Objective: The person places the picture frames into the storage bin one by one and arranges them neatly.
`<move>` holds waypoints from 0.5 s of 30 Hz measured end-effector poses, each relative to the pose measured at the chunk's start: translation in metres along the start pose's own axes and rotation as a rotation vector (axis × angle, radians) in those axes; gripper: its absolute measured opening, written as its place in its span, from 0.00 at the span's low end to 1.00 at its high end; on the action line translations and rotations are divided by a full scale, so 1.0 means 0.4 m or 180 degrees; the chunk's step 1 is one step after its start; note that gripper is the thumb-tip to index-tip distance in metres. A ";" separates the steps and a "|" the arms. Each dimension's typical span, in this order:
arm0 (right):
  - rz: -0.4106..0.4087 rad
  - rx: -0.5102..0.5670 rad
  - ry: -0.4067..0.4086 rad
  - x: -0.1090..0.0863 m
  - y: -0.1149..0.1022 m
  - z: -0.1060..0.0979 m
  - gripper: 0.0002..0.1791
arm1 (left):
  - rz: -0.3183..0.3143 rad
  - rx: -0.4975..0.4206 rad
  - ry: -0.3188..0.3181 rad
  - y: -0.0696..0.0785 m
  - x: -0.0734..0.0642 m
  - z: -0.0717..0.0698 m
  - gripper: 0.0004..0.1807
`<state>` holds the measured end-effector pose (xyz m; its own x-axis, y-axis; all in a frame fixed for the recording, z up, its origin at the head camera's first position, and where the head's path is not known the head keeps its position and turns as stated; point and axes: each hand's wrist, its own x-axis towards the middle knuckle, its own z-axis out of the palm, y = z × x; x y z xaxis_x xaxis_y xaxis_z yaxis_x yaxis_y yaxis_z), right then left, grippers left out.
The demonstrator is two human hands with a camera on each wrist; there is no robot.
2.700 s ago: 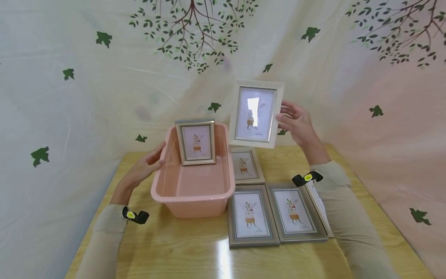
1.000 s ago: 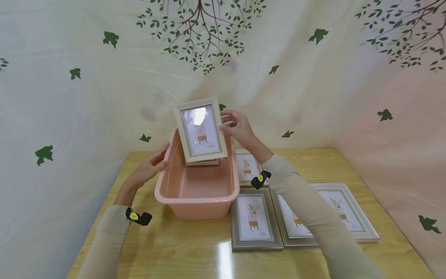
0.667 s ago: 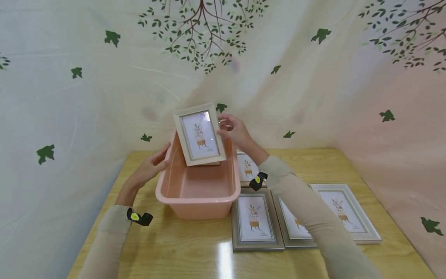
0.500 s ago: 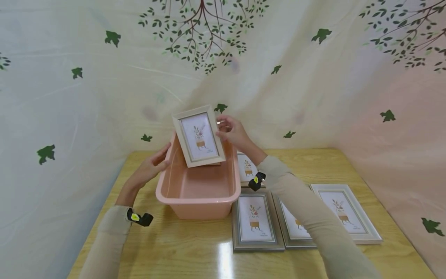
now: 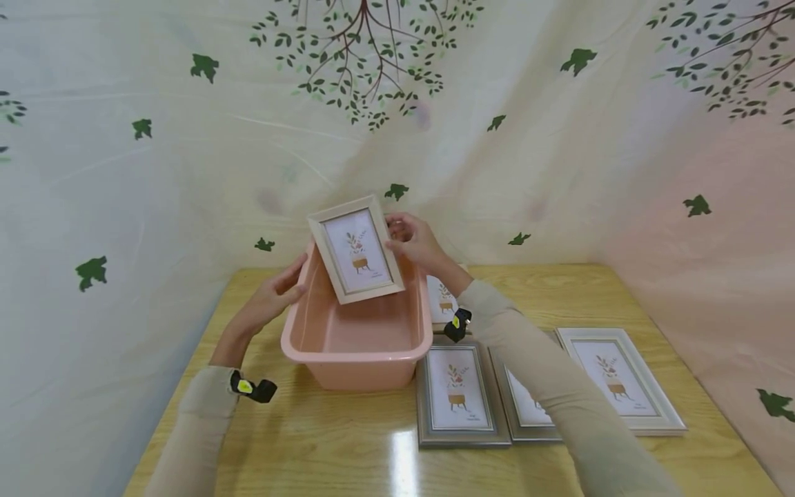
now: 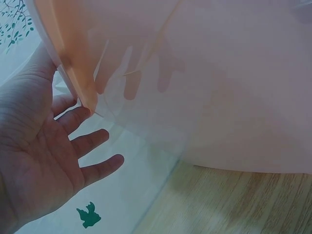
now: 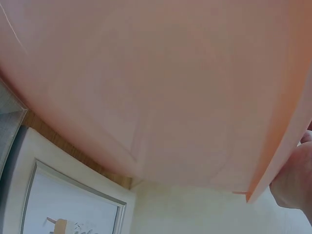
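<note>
While the left hand pinches the left rim of the pink basin between thumb and fingers, the cream picture frame slants over the basin's far half, its lower edge apparently within the opening. The right hand clamps this frame by its right side alone, so a loosened pinch could let it pivot or slip and strike the basin wall. Farther right, four other frames lie on the surface, two of them partly hidden by the right arm.
</note>
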<state>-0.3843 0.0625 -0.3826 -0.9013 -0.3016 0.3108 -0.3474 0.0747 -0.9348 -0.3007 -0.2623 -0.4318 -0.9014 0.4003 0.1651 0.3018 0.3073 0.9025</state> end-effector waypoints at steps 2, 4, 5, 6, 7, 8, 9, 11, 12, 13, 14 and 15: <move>-0.0036 -0.0040 -0.0025 -0.001 0.000 -0.001 0.24 | 0.0036 0.0004 -0.0012 -0.001 0.000 0.000 0.36; -0.0075 -0.0076 -0.0067 0.001 0.000 -0.001 0.24 | 0.0062 -0.0008 -0.0015 -0.001 -0.001 0.001 0.36; -0.0086 -0.0094 -0.0091 0.002 0.001 -0.001 0.24 | 0.0060 -0.0034 -0.0013 -0.001 -0.001 0.001 0.36; -0.0099 -0.0119 -0.0113 0.002 0.001 -0.002 0.24 | 0.0068 -0.0050 -0.0020 0.000 -0.001 0.001 0.36; -0.0106 -0.0165 -0.0134 0.003 0.002 -0.002 0.24 | 0.0067 -0.0072 -0.0027 0.001 -0.002 0.002 0.36; -0.0109 -0.0211 -0.0157 0.004 0.003 -0.002 0.24 | 0.0070 -0.0086 -0.0028 0.001 -0.002 0.002 0.36; -0.0107 -0.0260 -0.0182 0.005 0.003 -0.003 0.24 | 0.0066 -0.0096 -0.0031 0.001 -0.002 0.002 0.36; -0.0110 -0.0379 -0.0215 0.007 0.006 -0.004 0.23 | 0.0067 -0.0097 -0.0054 0.004 -0.003 0.004 0.36; -0.0113 -0.0430 -0.0228 0.007 0.006 -0.005 0.23 | 0.0062 -0.0094 -0.0059 0.005 -0.004 0.004 0.36; -0.0110 -0.0465 -0.0242 0.007 0.005 -0.005 0.23 | 0.0055 -0.0089 -0.0061 0.006 -0.005 0.005 0.36; -0.0107 -0.0486 -0.0257 0.007 0.004 -0.006 0.23 | 0.0047 -0.0076 -0.0063 0.007 -0.005 0.005 0.36; -0.0100 -0.0490 -0.0272 0.007 0.002 -0.006 0.23 | 0.0035 -0.0058 -0.0059 0.008 -0.006 0.005 0.36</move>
<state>-0.3877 0.0641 -0.3822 -0.8664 -0.3854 0.3175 -0.4164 0.2067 -0.8854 -0.2970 -0.2605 -0.4300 -0.8921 0.4196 0.1677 0.3057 0.2871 0.9078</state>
